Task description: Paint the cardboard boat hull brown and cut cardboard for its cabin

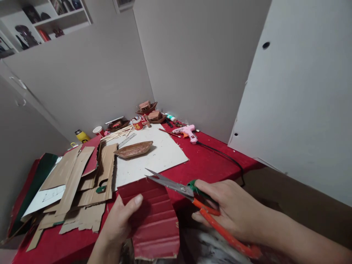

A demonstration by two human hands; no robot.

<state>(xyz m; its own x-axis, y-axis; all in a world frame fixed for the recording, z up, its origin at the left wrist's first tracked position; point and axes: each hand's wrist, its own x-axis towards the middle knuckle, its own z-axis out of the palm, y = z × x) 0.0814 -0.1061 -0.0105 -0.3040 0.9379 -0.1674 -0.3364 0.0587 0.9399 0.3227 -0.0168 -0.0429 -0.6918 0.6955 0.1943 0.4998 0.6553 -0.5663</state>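
Note:
My left hand [121, 216] is closed on a creased piece of red cardboard [154, 223], its thumb lying across the red face. In my right hand [220, 201] is a pair of scissors [176, 187] with a green handle and an orange one. The blades are slightly parted and point left over the top edge of the cardboard. Beyond the hands, a small brown model boat hull [134, 149] rests on a white sheet [165, 154]. The underside of the red cardboard is hidden from me.
Cut cardboard pieces [74, 176] are piled at the left of the red-covered table [203, 161]. A pink glue gun [188, 132] with a black cord lies right of the sheet. Behind stand thin sticks [117, 134], a red paper cup [137, 124], a yellow bottle [82, 136] and model boats [147, 107].

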